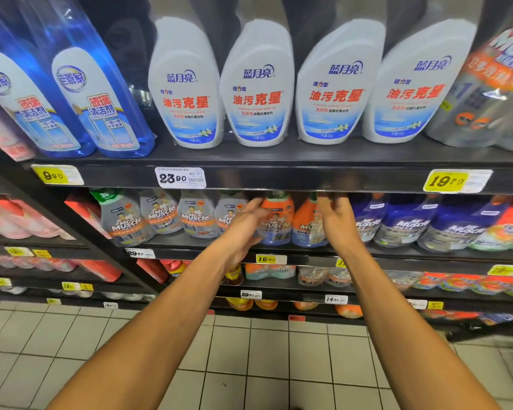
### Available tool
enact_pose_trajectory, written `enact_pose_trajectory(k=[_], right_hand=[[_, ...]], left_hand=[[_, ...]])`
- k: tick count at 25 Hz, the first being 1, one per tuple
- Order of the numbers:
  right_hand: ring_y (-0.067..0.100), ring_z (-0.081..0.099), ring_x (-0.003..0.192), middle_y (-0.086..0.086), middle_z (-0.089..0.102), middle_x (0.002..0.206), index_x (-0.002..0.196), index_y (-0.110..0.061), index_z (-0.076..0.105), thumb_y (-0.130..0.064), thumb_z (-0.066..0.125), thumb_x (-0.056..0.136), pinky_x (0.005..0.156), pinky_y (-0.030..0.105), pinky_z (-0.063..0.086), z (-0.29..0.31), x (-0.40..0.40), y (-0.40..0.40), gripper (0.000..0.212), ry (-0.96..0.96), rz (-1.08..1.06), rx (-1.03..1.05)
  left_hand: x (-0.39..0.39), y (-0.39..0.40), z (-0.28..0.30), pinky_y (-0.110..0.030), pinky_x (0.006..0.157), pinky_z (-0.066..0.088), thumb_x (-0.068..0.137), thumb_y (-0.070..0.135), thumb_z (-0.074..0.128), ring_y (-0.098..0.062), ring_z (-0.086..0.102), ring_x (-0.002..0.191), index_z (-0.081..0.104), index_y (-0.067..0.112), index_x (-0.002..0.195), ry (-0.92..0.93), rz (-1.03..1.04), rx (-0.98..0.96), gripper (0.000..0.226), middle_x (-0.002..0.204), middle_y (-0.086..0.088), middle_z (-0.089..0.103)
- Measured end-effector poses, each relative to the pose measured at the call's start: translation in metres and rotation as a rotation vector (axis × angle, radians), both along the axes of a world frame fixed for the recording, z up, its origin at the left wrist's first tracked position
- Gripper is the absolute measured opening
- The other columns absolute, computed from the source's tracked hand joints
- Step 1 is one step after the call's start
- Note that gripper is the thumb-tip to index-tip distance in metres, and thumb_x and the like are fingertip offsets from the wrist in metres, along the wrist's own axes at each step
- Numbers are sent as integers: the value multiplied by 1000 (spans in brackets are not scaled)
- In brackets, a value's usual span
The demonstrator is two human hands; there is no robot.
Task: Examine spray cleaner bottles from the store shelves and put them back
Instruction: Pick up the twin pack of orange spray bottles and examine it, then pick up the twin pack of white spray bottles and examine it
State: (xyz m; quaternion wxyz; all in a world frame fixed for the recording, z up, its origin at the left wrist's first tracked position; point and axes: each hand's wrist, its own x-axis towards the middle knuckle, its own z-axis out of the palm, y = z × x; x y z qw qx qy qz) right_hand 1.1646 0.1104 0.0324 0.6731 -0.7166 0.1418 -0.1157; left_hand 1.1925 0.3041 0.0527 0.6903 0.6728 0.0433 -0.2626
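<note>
Head view: we see two orange-topped spray bottles (277, 220) standing side by side on the second shelf (397, 252). Our left hand (245, 224) and right hand (336, 221) flank them with fingers loosely spread, grasping nothing. The upper shelf's edge (308, 179), with its price tags (180, 178), hides the bottles' tops and partly blocks our fingertips. Grey bottles (163, 216) stand left, blue bottles (403, 224) right, white bottles (256, 84) above.

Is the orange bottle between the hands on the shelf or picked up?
On the shelf. The orange bottle stands upright in its row; the left hand and right hand flank it, fingers loose.
</note>
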Motion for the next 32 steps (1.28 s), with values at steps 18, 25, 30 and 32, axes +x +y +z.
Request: enact_pose_trajectory(k=[18, 25, 30, 32], right_hand=[[14, 39, 140, -4, 43, 153, 149, -24, 40, -10, 51, 102, 104, 19, 37, -36, -101, 59, 50, 26, 36, -39], [8, 56, 122, 1, 60, 136, 138, -13, 52, -4, 53, 100, 87, 8, 47, -11, -124, 108, 39, 6, 42, -29], [6, 71, 84, -3, 78, 92, 105, -17, 67, -2, 53, 99, 71, 16, 53, 72, -135, 94, 21, -135, 26, -115], [11, 70, 79, 1, 78, 89, 100, -18, 69, 0, 54, 98, 68, 20, 54, 106, -140, 79, 23, -171, 20, -178]], left_hand=[[-79, 139, 24, -50, 105, 43, 98, 19, 54, -23, 60, 118, 60, 25, 112, -25, 147, -38, 16, 124, -1, 65], [-103, 190, 16, -45, 97, 51, 97, 12, 54, -25, 68, 108, 60, 15, 119, -42, 160, -31, 23, 112, -6, 74], [-98, 201, 52, -40, 83, 54, 98, 13, 51, -29, 70, 102, 65, 12, 113, -216, -41, -71, 21, 108, -12, 74], [-93, 193, 79, -36, 81, 54, 91, 23, 61, -26, 71, 99, 70, 17, 106, -310, -111, -54, 19, 105, -12, 74]])
